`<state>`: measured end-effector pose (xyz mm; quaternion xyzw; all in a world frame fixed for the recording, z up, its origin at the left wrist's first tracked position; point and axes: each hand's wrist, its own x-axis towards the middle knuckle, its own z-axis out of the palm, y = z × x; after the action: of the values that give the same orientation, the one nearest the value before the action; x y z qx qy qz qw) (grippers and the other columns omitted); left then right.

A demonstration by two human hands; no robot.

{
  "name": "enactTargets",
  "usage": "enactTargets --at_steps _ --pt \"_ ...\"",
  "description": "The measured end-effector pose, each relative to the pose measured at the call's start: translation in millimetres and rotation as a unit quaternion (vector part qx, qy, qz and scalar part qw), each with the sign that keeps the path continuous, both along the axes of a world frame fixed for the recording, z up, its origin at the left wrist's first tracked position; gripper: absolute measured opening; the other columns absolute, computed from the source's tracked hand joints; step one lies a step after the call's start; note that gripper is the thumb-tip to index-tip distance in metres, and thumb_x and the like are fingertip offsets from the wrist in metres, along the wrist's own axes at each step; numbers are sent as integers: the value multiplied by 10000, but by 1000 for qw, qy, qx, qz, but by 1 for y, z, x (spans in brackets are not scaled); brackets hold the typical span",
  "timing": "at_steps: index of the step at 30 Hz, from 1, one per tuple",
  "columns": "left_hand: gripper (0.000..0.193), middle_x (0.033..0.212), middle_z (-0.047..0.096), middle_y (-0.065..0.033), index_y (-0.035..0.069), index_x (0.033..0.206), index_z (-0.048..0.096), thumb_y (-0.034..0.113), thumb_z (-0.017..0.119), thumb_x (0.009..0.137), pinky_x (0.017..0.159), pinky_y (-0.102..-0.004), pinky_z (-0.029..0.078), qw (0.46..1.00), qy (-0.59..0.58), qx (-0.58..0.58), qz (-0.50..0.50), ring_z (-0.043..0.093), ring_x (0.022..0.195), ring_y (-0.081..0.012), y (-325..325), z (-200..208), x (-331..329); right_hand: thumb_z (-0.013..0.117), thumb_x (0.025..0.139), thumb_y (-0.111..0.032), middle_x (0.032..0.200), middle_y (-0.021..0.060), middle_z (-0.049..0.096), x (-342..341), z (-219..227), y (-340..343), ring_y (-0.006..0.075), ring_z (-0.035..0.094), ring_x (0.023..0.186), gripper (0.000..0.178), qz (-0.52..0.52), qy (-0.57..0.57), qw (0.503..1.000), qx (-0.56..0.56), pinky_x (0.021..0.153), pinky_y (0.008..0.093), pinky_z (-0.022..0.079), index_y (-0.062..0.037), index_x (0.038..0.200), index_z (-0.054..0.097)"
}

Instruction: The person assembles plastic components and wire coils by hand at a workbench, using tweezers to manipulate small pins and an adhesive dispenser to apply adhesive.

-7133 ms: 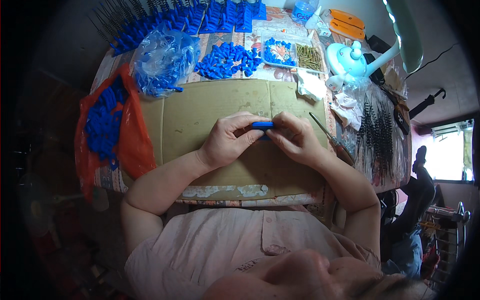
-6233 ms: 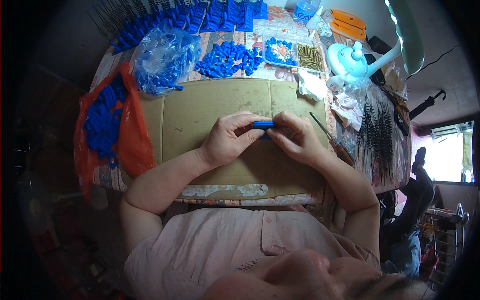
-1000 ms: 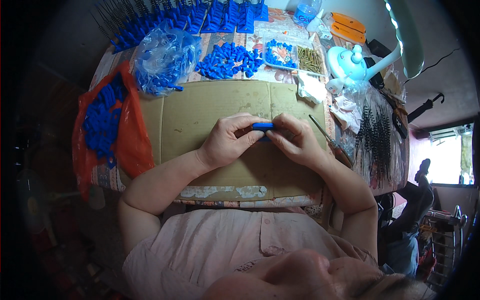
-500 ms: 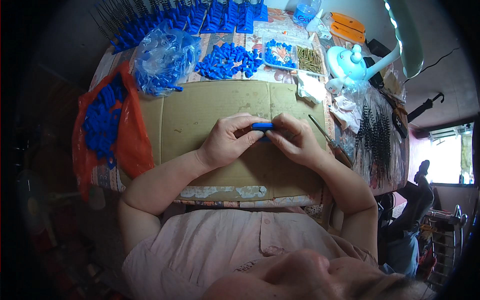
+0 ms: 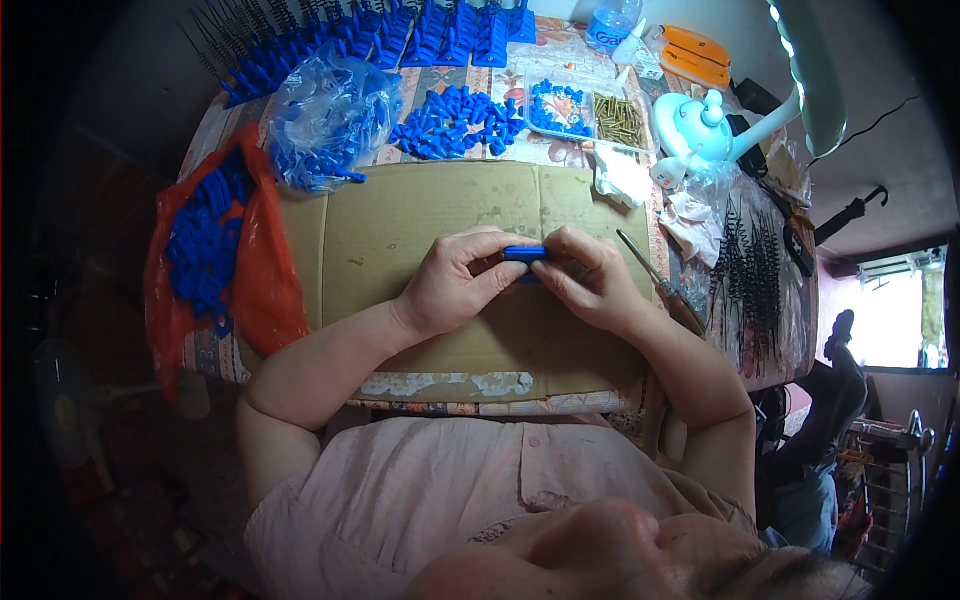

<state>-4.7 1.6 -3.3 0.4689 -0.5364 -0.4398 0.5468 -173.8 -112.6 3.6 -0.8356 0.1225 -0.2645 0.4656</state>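
Note:
A small blue plastic part (image 5: 525, 254) is pinched between both hands above a brown cardboard sheet (image 5: 430, 210). My left hand (image 5: 455, 275) grips its left end with thumb and fingers, and my right hand (image 5: 587, 272) closes on its right end. Fingers cover both ends, so its full shape is hidden. Just right of my right hand lies a screwdriver (image 5: 660, 280) with a brown handle. Beyond the cardboard is a pile of small blue plastic pieces (image 5: 460, 122).
A red bag (image 5: 270, 270) of blue parts lies left, a clear bag (image 5: 335, 120) behind it. A plastic tray (image 5: 560, 133) holds blue bits and brass-coloured screws (image 5: 618, 120). Black springs (image 5: 745, 280) and a lamp (image 5: 695, 125) are right; blue assemblies (image 5: 440, 35) line the back.

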Motion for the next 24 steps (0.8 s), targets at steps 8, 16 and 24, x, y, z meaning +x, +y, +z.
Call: enactTargets --at_steps 8,16,24 --pt "226 1042 597 -45 -7 1118 609 -14 547 901 772 -219 519 1000 -2 10 2 594 932 -95 0 -1 1 649 837 -86 602 87 512 0 0 1 141 488 496 126 1 -4 1000 6 481 290 396 -32 828 536" --pt "228 1049 592 -44 -3 1123 608 -10 547 903 768 -220 522 1000 2 -1 0 594 936 -99 0 -2 0 649 841 -90 599 69 512 -1 0 0 116 481 502 123 0 8 1000 2 480 278 392 -34 833 540" --pt "231 1058 590 -50 -4 1125 607 -13 546 902 781 -226 526 1000 -1 16 2 594 941 -102 1 0 0 645 842 -88 608 84 509 0 1 0 131 489 512 119 4 6 1000 -4 488 289 397 -31 841 541"
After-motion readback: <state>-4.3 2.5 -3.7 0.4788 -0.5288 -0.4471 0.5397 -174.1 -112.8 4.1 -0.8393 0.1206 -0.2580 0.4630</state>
